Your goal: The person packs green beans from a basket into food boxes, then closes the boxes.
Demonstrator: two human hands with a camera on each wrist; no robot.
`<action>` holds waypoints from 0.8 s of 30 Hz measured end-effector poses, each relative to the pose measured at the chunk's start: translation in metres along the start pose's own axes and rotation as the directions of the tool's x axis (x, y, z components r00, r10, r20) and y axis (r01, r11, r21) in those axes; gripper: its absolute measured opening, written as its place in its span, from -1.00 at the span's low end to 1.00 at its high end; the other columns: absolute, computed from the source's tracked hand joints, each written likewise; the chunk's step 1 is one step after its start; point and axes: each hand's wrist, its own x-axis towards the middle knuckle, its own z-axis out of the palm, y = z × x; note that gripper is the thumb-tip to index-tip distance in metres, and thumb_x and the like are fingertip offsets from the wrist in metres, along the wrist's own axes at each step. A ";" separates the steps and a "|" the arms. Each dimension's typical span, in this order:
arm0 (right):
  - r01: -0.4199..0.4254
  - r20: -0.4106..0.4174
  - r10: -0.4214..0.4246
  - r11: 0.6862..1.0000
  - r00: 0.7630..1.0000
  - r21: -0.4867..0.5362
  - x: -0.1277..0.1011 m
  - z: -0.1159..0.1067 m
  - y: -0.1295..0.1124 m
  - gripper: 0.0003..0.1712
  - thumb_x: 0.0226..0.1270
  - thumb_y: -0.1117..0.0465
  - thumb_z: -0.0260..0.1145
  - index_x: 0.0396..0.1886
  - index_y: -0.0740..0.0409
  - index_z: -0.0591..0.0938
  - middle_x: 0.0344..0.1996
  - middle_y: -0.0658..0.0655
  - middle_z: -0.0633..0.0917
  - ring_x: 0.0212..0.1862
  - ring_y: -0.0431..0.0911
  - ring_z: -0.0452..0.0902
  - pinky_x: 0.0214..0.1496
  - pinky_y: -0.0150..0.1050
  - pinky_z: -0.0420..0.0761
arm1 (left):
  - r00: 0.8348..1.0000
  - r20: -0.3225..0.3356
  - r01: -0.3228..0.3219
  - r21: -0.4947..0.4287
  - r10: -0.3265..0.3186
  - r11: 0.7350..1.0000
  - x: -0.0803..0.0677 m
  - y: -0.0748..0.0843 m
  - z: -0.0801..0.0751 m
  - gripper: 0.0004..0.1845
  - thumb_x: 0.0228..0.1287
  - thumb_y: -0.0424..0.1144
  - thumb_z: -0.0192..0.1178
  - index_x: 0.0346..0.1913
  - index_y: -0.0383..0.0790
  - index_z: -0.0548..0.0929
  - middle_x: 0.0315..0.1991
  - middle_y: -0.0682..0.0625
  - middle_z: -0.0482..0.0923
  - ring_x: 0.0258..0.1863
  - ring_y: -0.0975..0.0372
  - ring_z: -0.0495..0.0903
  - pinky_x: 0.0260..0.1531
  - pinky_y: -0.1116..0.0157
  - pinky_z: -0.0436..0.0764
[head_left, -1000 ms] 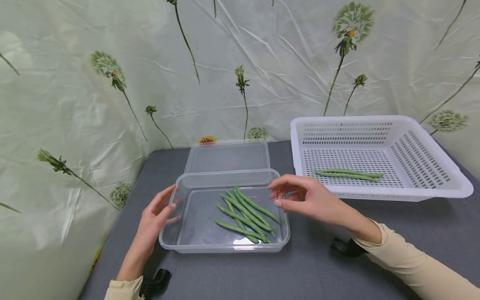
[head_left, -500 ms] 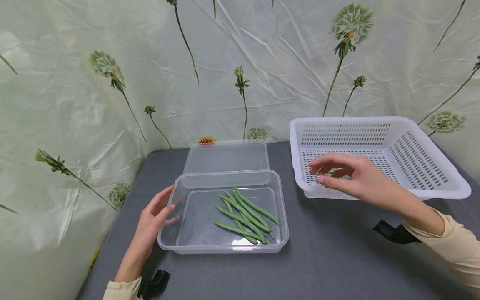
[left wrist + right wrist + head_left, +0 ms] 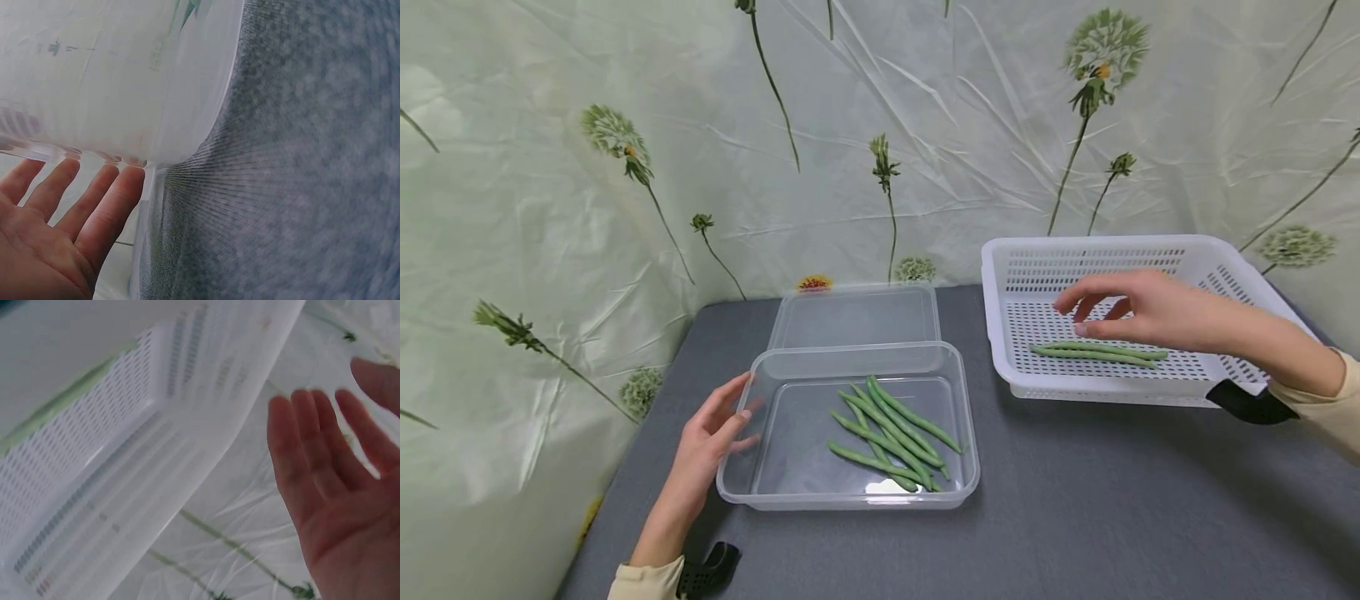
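Observation:
A clear plastic container (image 3: 767,483) sits on the grey table and holds several green beans (image 3: 891,432). My left hand (image 3: 715,429) rests flat against its left wall, fingers straight (image 3: 94,206). At the right stands a white perforated basket (image 3: 1262,321) with two green beans (image 3: 1097,352) lying on its floor. My right hand (image 3: 1123,307) hovers just above those beans, fingers relaxed and spread, holding nothing. In the right wrist view the open palm (image 3: 337,506) shows beside the basket's wall (image 3: 125,462).
The container's clear lid (image 3: 853,314) lies flat behind it. A floral plastic backdrop (image 3: 625,167) closes off the back and left of the table. Bare grey table surface (image 3: 1112,500) stretches in front of the basket.
My right hand has left the clear container, travelled right and now hovers inside the white basket over the two beans. The left hand has stayed on the container's wall.

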 end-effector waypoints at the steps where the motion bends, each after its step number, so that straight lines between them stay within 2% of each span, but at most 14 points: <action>1: 0.009 0.024 -0.009 1.000 1.000 0.007 0.001 -0.003 0.004 -0.62 0.32 0.23 0.40 0.10 -0.12 0.62 -0.07 -0.18 0.65 -0.11 -0.23 0.60 -0.15 -0.32 0.61 | 1.000 0.000 0.001 0.001 -0.001 1.000 0.000 0.000 0.000 -0.46 0.54 -0.20 0.02 0.50 -0.07 0.23 0.49 -0.09 0.16 0.22 0.33 0.45 -0.10 0.21 0.63; 3: 0.020 0.068 -0.023 0.999 0.997 0.033 0.004 -0.007 0.013 -0.64 0.33 0.28 0.38 0.09 -0.08 0.63 -0.05 -0.15 0.66 -0.09 -0.18 0.62 -0.13 -0.30 0.62 | 1.000 0.001 0.003 0.004 -0.003 1.000 0.000 0.001 0.000 -0.46 0.54 -0.20 0.02 0.50 -0.07 0.23 0.49 -0.08 0.16 0.22 0.31 0.45 -0.10 0.20 0.63; 6: -0.017 0.122 0.006 0.996 0.992 0.087 0.008 -0.010 0.026 -0.67 0.34 0.32 0.35 0.06 -0.03 0.64 -0.06 -0.10 0.67 -0.09 -0.13 0.63 -0.12 -0.28 0.63 | 1.000 -0.001 0.006 0.008 -0.006 1.000 0.000 0.001 0.001 -0.46 0.54 -0.19 0.03 0.50 -0.07 0.23 0.49 -0.07 0.16 0.24 0.27 0.44 -0.09 0.18 0.63; 12: -0.089 0.223 0.074 0.994 0.972 0.058 0.018 -0.007 0.057 -0.68 0.32 0.34 0.35 0.05 0.09 0.64 -0.11 -0.04 0.67 -0.07 -0.09 0.61 -0.08 -0.25 0.61 | 1.000 -0.002 0.008 0.012 -0.008 1.000 0.000 0.001 0.001 -0.46 0.54 -0.20 0.03 0.50 -0.06 0.23 0.48 -0.07 0.17 0.23 0.30 0.44 -0.09 0.17 0.63; 16: -0.105 0.297 0.082 0.992 0.951 0.065 0.026 0.003 0.077 -0.66 0.29 0.41 0.33 0.07 0.21 0.63 -0.09 0.04 0.67 -0.05 0.00 0.61 -0.04 -0.22 0.59 | 1.000 -0.002 0.013 0.011 -0.013 1.000 0.000 0.000 0.001 -0.46 0.54 -0.20 0.03 0.50 -0.07 0.23 0.48 -0.07 0.17 0.23 0.30 0.45 -0.09 0.16 0.63; 20: -0.162 0.359 0.109 0.980 0.927 0.120 0.031 0.012 0.093 -0.63 0.26 0.49 0.27 0.08 0.29 0.61 -0.10 0.11 0.66 -0.01 0.07 0.57 -0.04 -0.21 0.59 | 1.000 -0.008 0.014 0.014 -0.013 1.000 0.000 0.000 0.001 -0.46 0.54 -0.19 0.04 0.50 -0.06 0.24 0.48 -0.07 0.18 0.24 0.27 0.44 -0.08 0.15 0.62; 24: -0.216 0.415 0.133 0.963 0.900 0.159 0.033 0.019 0.105 -0.62 0.23 0.52 0.24 0.06 0.28 0.60 -0.14 0.12 0.63 -0.02 0.07 0.55 -0.07 -0.26 0.58 | 1.000 -0.009 0.012 0.012 -0.012 1.000 0.000 0.000 0.001 -0.46 0.54 -0.18 0.04 0.50 -0.05 0.24 0.48 -0.06 0.18 0.23 0.30 0.45 -0.08 0.14 0.62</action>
